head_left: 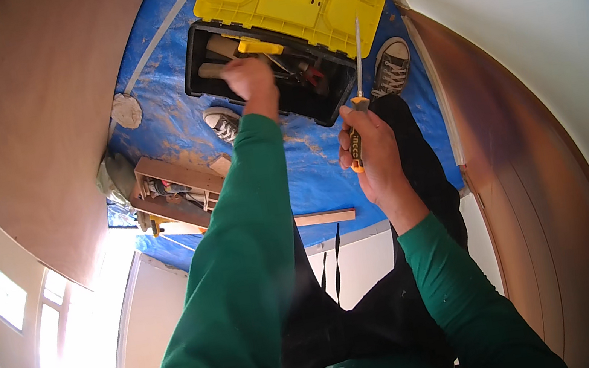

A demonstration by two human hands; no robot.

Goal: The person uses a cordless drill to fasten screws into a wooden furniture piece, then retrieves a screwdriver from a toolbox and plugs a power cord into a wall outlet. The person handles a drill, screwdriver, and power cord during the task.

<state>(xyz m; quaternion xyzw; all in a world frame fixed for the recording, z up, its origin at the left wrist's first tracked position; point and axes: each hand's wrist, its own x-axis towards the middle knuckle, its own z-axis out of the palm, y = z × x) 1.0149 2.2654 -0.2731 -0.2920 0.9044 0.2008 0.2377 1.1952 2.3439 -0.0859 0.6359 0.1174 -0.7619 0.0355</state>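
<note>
My right hand (pixel 376 153) is closed around the black and yellow handle of a screwdriver (pixel 359 68), its long metal shaft pointing up and away from me. Beyond it, a black toolbox (pixel 190 66) sits on the floor with its yellow lid (pixel 290 2) swung back. My left hand (pixel 250 80) reaches over the near side of the box, beside a wooden handle (pixel 211 71); its fingertips are mostly hidden among the tools. Inside the box lie a yellow-handled tool (pixel 260 46), a red-ended tool (pixel 312 75) and other dark tools I cannot make out.
Dusty blue sheeting (pixel 325 187) covers the floor. My shoes (pixel 391 69) flank the toolbox. At left stands an open wooden box (pixel 174 206) with tools inside, near a whitish lump (pixel 126 111). A wooden strip (pixel 325 217) lies close by. Brown panels (pixel 47 107) rise on both sides.
</note>
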